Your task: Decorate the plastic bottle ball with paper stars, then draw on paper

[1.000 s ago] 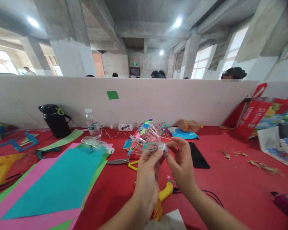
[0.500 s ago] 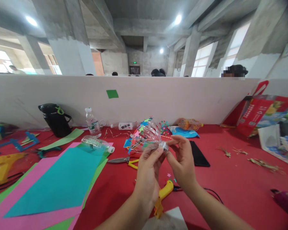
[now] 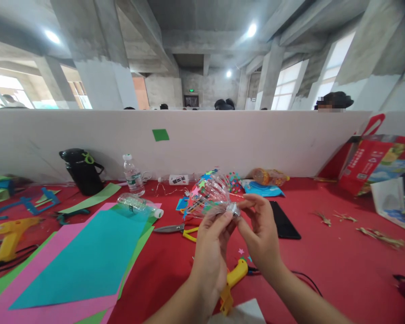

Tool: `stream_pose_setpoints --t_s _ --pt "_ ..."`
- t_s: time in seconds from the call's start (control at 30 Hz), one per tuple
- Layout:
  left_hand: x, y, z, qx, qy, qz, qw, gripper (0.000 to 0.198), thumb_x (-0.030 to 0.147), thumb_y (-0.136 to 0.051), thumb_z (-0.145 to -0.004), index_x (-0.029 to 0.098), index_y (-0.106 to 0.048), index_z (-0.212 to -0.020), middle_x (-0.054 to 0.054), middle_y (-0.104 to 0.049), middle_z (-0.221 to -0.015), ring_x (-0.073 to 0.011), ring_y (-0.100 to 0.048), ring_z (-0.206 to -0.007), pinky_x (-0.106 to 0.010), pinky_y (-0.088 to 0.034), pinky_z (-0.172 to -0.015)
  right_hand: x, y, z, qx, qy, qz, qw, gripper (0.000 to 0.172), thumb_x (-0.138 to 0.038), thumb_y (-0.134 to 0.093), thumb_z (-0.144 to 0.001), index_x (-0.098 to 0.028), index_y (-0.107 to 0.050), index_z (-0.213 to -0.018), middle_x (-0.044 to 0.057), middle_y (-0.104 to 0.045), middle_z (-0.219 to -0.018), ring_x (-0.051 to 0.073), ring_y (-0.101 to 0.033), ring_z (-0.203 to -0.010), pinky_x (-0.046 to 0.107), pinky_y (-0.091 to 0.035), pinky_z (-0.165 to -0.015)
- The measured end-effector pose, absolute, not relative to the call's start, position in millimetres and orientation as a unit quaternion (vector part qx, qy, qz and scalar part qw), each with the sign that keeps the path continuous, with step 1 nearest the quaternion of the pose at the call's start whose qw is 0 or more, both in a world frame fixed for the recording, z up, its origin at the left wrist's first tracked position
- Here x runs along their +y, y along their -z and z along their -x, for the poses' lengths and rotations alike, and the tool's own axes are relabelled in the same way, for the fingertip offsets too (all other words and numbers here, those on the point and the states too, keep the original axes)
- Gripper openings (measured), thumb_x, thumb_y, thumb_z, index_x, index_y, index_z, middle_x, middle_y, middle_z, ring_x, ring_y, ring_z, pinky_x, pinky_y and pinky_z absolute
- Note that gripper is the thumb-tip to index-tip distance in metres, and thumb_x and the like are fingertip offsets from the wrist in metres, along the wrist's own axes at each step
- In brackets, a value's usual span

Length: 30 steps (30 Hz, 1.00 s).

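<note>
Head view: left hand [image 3: 212, 247] pinches the clear plastic piece [image 3: 216, 188] by its silvery end [image 3: 235, 209]; right hand [image 3: 262, 231] half-curled alongside (grip, can't tell); long axis slants up-left, away.

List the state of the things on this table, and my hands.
Clear flared plastic piece: held
Left hand: pinching the piece's silvery end
Right hand: fingers curled beside that end, grip unclear
Black flask: upright, lid on
Clear plastic water bottle: upright, capped
Clear plastic bottle before it: lying, capped
Yellow-handled metal scissors: lying, blades look shut
Black rectangular phone: lying flat
Nearer yellow glue gun: lying
</note>
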<state>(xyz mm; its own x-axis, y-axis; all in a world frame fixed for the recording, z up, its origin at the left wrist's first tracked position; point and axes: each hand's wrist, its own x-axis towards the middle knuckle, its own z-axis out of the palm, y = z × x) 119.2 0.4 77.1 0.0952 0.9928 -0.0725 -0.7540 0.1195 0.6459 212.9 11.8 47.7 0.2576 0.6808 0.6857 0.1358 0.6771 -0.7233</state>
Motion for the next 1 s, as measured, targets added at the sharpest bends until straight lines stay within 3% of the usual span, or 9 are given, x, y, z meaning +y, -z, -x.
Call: stream_pose_setpoints --t_s 1.0 --pt "-0.7 -78.2 -118.6 0.248 -0.62 -0.232 0.707 0.014 0.015 -0.073 -0.068 0.017 -0.068 -0.08 -0.001 -0.07 -0.082 -0.0108 -0.064 -0.077 -0.023 -0.047 -0.078 8.2 -51.3 -212.3 -0.577 -0.17 0.369 0.709 0.043 -0.005 -0.053 -0.074 -0.026 -0.048 -0.111 0.001 -0.052 -0.092 0.015 -0.056 -0.089 0.036 -0.051 -0.086"
